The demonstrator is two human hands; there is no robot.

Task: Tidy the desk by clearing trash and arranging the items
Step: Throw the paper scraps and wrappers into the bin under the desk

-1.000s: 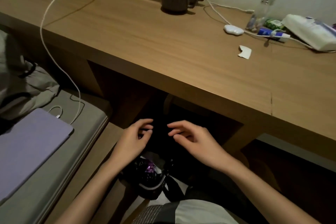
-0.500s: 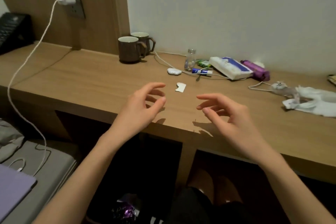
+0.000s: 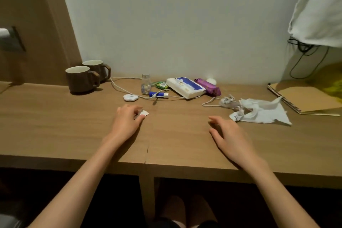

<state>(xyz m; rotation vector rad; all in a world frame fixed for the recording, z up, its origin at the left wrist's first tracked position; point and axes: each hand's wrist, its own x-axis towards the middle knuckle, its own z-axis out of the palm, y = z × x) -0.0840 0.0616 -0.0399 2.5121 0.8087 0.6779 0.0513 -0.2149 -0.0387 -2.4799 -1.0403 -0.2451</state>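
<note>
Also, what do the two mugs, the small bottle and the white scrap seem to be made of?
The mugs look ceramic: matte brown outside, pale glossy inside, thick rims. The small bottle is clear glass or plastic, I cannot tell which; pale round pieces show through. The white scrap, pinched by the left hand, looks like thin paper: flat, uneven edge.

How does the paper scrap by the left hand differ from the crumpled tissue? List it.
The paper scrap is small and flat; the tissue is far larger and crumpled. The left hand pinches the paper scrap; the right hand lies apart from the tissue. Both are white and lie on the desk.
</note>
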